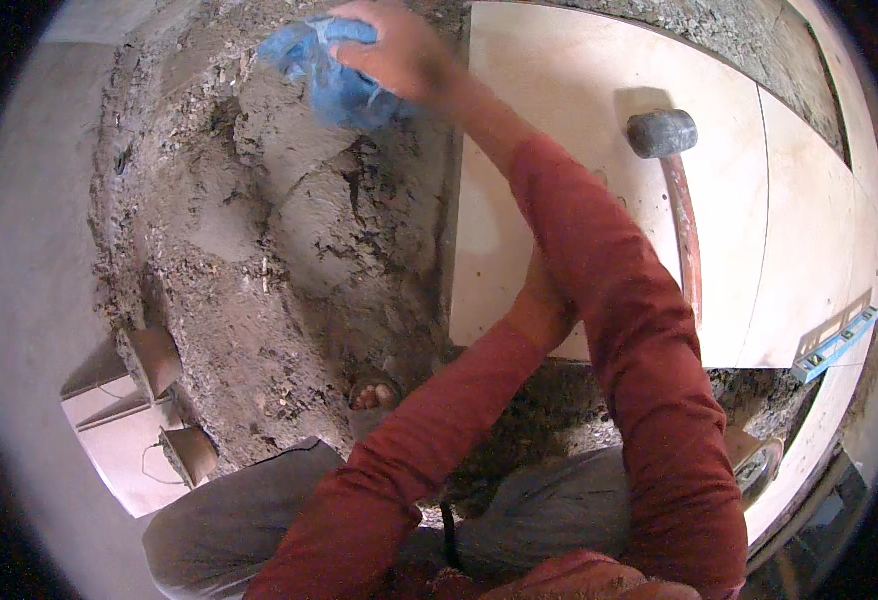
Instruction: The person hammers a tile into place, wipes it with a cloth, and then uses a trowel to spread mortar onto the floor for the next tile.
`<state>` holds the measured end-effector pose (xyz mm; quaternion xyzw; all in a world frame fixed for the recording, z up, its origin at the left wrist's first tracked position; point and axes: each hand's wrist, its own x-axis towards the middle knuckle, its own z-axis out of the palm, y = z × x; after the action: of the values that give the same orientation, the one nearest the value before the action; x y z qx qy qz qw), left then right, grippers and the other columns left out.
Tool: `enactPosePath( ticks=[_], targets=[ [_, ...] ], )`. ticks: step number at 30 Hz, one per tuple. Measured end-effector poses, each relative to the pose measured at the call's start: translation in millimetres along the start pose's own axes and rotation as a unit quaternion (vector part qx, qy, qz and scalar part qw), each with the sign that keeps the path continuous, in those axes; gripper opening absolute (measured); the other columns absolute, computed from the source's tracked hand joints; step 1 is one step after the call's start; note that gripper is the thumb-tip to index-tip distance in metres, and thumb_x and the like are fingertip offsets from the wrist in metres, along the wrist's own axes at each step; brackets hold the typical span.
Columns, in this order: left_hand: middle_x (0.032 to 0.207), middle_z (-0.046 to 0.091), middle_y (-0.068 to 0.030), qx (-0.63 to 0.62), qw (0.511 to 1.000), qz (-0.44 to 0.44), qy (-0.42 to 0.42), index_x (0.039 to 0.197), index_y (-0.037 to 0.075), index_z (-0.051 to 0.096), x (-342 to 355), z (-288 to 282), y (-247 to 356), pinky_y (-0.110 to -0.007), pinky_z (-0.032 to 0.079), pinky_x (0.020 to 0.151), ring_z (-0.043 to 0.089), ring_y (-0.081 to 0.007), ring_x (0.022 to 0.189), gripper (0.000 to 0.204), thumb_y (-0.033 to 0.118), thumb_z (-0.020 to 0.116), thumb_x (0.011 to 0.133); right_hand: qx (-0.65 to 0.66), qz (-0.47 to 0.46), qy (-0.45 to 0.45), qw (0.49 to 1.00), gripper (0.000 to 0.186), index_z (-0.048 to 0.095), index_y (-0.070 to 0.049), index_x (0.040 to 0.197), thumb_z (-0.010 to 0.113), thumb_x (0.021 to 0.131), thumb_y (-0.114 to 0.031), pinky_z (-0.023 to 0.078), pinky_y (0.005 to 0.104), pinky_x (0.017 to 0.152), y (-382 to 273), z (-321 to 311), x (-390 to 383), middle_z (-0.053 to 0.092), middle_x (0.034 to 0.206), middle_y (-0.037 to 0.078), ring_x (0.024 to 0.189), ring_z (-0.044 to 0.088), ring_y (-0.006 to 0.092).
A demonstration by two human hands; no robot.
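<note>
My right hand [399, 55] reaches to the far left with its fingers closed on a crumpled blue plastic bag [349, 95]. The bag is just above or on the rough grey mortar [309, 200]; I cannot tell which. My left hand [542, 305] is over the large pale tile [519, 200], passing beneath my right forearm, which hides its fingers. On the tiles to the right lies a mallet [662, 133] with a dark head and a reddish-brown handle, apart from both hands.
A light-blue spirit level [836, 345] lies at the right edge of the tiles. At the left, two metal pans [151, 362] stand by pale tiles [134, 460]. A small container [373, 396] with brownish contents sits before my knees. A round metal thing [759, 470] is at the lower right.
</note>
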<state>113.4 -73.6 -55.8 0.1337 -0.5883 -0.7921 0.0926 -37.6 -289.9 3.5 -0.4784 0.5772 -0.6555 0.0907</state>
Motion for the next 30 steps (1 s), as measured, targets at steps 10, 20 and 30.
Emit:
enactPosePath(
  ticks=[10, 20, 30],
  targets=[
    [0.156, 0.036, -0.0253, 0.618, 0.773, 0.133, -0.059, 0.146, 0.004, 0.045, 11, 2, 39, -0.061, 0.024, 0.119, 0.031, -0.0484, 0.145, 0.089, 0.033, 0.085, 0.072, -0.194, 0.124, 0.301, 0.925, 0.053, 0.057, -0.009, 0.14, 0.067, 0.09, -0.023, 0.051, 0.0417, 0.097, -47, -266, -33, 0.064, 0.129, 0.019, 0.113, 0.063, 0.033],
    [0.154, 0.036, -0.0267, 0.637, 0.757, 0.119, -0.084, 0.145, 0.005, 0.046, 14, 2, 45, -0.058, 0.028, 0.118, 0.036, -0.0478, 0.142, 0.088, 0.037, 0.085, 0.073, -0.471, 0.202, 0.044, 0.857, 0.048, 0.06, -0.007, 0.139, 0.064, 0.099, -0.032, 0.048, 0.0334, 0.102, -54, -413, -181, 0.065, 0.128, 0.014, 0.114, 0.063, 0.0222],
    [0.157, 0.034, -0.0243, 0.661, 0.732, 0.111, -0.121, 0.148, 0.01, 0.045, 22, 8, 46, -0.056, 0.029, 0.118, 0.036, -0.0455, 0.143, 0.094, 0.043, 0.085, 0.07, -0.641, 0.194, 0.087, 0.738, 0.052, 0.053, -0.01, 0.142, 0.056, 0.098, -0.037, 0.048, 0.0513, 0.1, -19, -415, -181, 0.056, 0.133, 0.026, 0.117, 0.059, 0.0459]
  ],
)
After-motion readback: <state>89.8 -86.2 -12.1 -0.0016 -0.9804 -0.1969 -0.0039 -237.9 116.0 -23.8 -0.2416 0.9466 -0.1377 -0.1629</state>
